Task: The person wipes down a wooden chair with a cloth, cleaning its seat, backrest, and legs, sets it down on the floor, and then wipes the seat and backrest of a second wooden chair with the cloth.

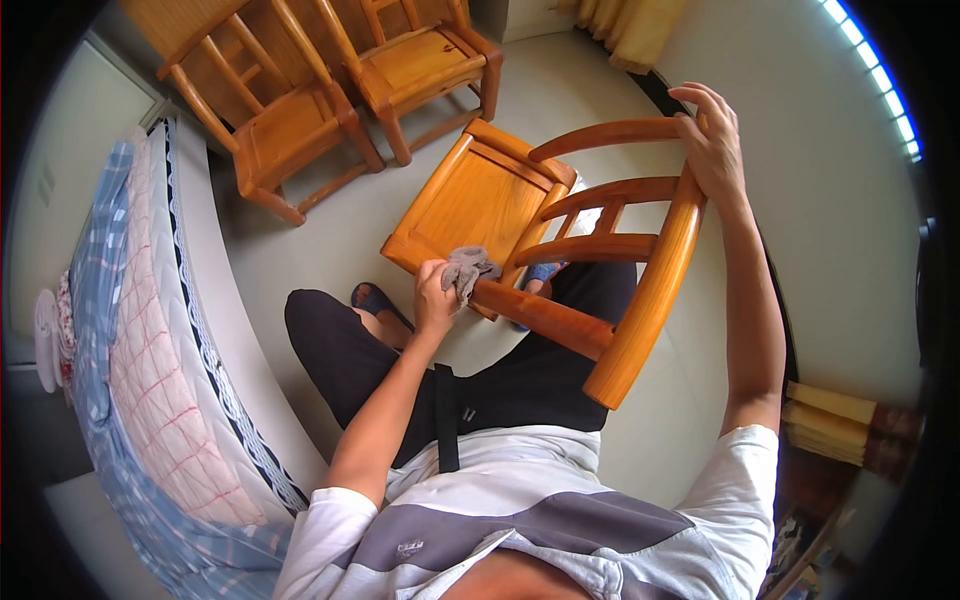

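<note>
Two bare hands are on the wooden chair point(590, 248), which lies from the centre out to two o'clock, between the person's legs. Nearest, the left hand point(433, 300), just off centre at nine o'clock, clasps a bunched grey cloth point(468, 272) against the foot of the chair back. At two o'clock, the right hand point(715, 150) grips the far end of the top rail, fingers curled over it.

The chair looks stiff, solid and fairly heavy, its glossy finish perhaps slippery; the thick rail or the back posts should offer the surest hold. The cloth looks limp and light.

Beneath spreads a pale, smooth floor point(680, 370). A bed point(165, 360) lies at nine o'clock; beyond, two similar chairs point(420, 65) stand between ten and twelve, and a yellow curtain point(625, 30) hangs at one.
</note>
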Available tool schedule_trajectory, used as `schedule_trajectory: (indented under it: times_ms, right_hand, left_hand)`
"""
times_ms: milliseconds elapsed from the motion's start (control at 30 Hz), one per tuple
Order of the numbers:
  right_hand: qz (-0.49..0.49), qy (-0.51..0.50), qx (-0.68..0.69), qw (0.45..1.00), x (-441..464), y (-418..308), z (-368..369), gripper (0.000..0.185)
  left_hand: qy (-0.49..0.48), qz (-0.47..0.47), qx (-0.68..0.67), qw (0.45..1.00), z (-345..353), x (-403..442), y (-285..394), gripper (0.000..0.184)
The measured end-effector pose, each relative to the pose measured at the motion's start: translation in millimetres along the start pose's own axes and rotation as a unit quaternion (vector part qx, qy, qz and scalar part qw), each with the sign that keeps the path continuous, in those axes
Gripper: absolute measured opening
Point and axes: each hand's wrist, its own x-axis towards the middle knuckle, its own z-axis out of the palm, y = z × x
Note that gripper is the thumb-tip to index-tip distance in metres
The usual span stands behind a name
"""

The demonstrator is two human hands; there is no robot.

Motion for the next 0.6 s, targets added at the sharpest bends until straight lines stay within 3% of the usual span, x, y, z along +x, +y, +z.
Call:
schedule_trajectory:
  times_ms: [33,100,167,233,300,333,400,433,500,567,600]
  right_hand:
    - [0.004,0.004,-0.001,1.000,2,2,-2,0.029]
    - [0.029,-0.175,-0.127,0.976,7,-7,-6,0.028]
    - [0.040,-0.161,-0.100,0.981,1,-9,-5,0.028]
    - [0.058,-0.116,-0.055,0.990,-1,-7,-2,0.028]
    - [0.054,-0.114,-0.054,0.991,-2,-6,1,0.028]
    - [0.051,-0.109,-0.054,0.991,-1,-4,1,0.029]
    - [0.050,-0.109,-0.074,0.990,0,-3,1,0.029]
    - [0.048,-0.114,-0.089,0.988,0,-3,1,0.029]
    - [0.028,-0.112,-0.082,0.990,2,1,2,0.028]
    - [-0.003,-0.098,-0.043,0.994,0,1,-1,0.027]
    - [0.028,-0.098,-0.036,0.994,-1,-4,-2,0.026]
  left_hand:
    - [0.006,-0.014,-0.007,1.000,0,-4,5,0.025]
    - [0.009,-0.028,-0.014,0.999,-3,-5,30,0.024]
    - [-0.008,-0.071,-0.139,0.988,-14,-2,74,0.025]
    - [-0.051,-0.049,-0.194,0.979,-33,3,120,0.027]
    - [-0.125,0.013,-0.287,0.950,-52,17,161,0.030]
    - [-0.127,0.015,-0.289,0.949,-55,26,178,0.030]
    - [-0.103,0.110,-0.416,0.897,-53,43,208,0.044]
    - [-0.106,0.113,-0.421,0.894,-48,53,220,0.044]
    - [-0.098,0.238,-0.355,0.899,-35,71,239,0.046]
    - [-0.155,0.285,-0.295,0.899,-8,81,236,0.049]
    - [-0.160,0.312,-0.264,0.898,5,86,226,0.049]
